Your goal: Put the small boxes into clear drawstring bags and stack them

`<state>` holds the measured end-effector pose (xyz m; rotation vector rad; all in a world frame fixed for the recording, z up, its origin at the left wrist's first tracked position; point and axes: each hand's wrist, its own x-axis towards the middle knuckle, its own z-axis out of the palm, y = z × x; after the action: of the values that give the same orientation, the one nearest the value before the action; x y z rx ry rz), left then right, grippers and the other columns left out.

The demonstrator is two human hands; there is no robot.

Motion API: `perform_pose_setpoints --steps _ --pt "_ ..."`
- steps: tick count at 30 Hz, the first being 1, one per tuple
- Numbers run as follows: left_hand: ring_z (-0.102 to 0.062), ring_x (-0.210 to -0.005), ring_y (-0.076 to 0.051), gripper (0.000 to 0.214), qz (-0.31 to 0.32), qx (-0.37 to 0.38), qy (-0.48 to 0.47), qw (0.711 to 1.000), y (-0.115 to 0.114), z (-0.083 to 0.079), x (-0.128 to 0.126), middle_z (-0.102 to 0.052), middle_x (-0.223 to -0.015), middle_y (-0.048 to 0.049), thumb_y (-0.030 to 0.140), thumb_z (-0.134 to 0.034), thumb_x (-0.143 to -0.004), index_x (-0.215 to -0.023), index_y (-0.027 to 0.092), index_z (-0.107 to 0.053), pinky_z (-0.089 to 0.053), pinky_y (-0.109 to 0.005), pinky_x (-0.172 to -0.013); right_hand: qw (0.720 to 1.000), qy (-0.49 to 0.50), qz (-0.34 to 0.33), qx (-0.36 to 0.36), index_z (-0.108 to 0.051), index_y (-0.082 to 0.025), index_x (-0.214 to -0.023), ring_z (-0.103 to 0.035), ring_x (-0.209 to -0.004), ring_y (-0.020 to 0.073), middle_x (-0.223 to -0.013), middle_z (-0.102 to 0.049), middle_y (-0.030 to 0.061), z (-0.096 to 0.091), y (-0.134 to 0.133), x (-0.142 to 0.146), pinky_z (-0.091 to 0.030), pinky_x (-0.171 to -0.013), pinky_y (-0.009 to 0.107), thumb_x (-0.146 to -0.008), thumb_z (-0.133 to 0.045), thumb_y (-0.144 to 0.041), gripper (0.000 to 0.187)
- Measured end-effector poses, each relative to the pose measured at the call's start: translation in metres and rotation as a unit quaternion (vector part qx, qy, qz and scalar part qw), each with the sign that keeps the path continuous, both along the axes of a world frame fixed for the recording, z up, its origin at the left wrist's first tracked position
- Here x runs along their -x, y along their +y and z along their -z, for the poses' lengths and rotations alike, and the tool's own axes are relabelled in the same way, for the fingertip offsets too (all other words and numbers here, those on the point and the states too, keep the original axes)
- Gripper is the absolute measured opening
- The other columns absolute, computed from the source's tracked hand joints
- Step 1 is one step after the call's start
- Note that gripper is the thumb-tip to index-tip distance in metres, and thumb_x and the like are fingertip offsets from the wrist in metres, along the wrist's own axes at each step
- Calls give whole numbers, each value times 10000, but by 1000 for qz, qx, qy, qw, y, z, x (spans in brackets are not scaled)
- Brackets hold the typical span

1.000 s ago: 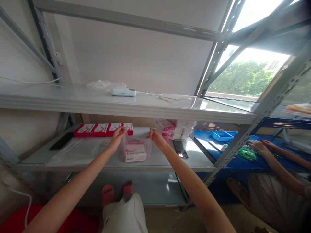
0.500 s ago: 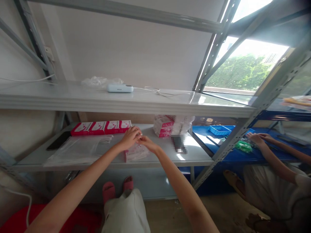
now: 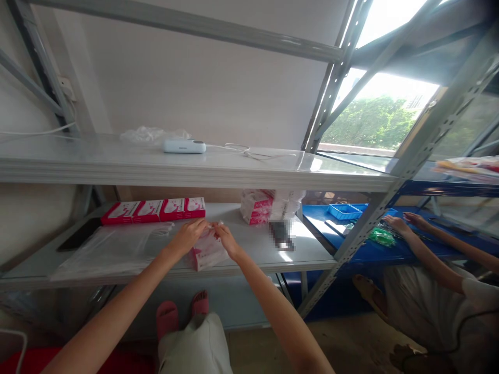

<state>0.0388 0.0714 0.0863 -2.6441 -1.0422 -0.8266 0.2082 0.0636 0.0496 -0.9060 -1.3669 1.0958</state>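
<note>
My left hand (image 3: 189, 235) and my right hand (image 3: 226, 239) meet over a clear plastic bag (image 3: 208, 252) with a pink and white box inside it, standing on the lower grey shelf (image 3: 249, 257). Both hands pinch the top edge of the bag, fingers closed, close together. A flat pile of clear bags (image 3: 113, 246) lies just left of my left hand. A row of pink boxes (image 3: 154, 210) sits behind it along the back of the shelf.
A black phone (image 3: 281, 235) and stacked bagged boxes (image 3: 268, 205) lie to the right. A dark flat object (image 3: 78, 235) rests at the far left. On the upper shelf sits a white device (image 3: 184, 146) with cable. Another person's hands (image 3: 401, 224) work over a blue table (image 3: 351, 223).
My hands were apart, holding the bag's mouth open; they have come together at its top edge. The bag is now flatter, and the view has shifted slightly left.
</note>
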Motion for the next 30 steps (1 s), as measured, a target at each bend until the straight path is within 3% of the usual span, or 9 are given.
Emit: perform_pose_setpoints --steps 6,9,12,17,24,27,30 --pt "-622 -861 -164 206 34 -85 57 994 -7 -10 -5 -637 -906 -56 147 -386 -957 -918 157 -588 -500 -269 -777 989 139 4 54 -598 -197 -815 -246 -546 107 -587 -319 -51 7 -4 5 -201 -538 256 -651 -599 -692 521" --pt "-593 -951 -193 162 31 -135 46 989 -9 -12 -10 -631 -981 -73 215 -440 -954 -974 164 -593 -498 -289 -780 992 118 -7 53 -545 -204 -701 -263 -565 108 -590 -325 -46 6 -6 1 -216 -556 259 -647 -625 -668 474" --pt "-576 -961 -202 171 25 -164 44 985 -10 -8 -10 -626 -987 -79 167 -443 -941 -952 175 -614 -498 -291 -759 996 79 -15 39 -463 -210 -603 -310 -590 116 -589 -360 -37 1 -10 -3 -257 -582 267 -680 -595 -659 475" --pt "-576 -944 -201 243 48 -187 41 980 -9 2 -9 -636 -978 -85 74 -407 -917 -935 165 -631 -494 -298 -787 998 44 -34 24 -533 -201 -674 -334 -607 124 -609 -388 -32 -6 -15 -9 -283 -595 272 -712 -560 -644 446" --pt "-569 -901 -215 168 28 -81 29 996 -7 -7 -8 -616 -895 -68 206 -437 -948 -855 166 -571 -485 -330 -784 999 24 -25 20 -606 -201 -828 -383 -605 123 -660 -473 -18 -2 -14 -13 -308 -592 266 -750 -543 -628 439" --pt "-585 -920 -216 149 16 -44 -19 999 -10 -5 -8 -625 -923 -71 220 -447 -943 -862 184 -567 -476 -332 -812 999 -24 -41 22 -607 -186 -723 -401 -612 123 -613 -474 -22 -2 -9 -16 -314 -607 267 -741 -574 -608 424" --pt "-598 -989 -217 129 -1 14 -131 991 -13 9 -18 -619 -1076 -89 248 -521 -901 -1016 193 -541 -475 -352 -867 996 -46 -66 30 -584 -175 -632 -413 -622 124 -579 -477 -25 -4 -3 -20 -320 -619 267 -710 -613 -605 438"
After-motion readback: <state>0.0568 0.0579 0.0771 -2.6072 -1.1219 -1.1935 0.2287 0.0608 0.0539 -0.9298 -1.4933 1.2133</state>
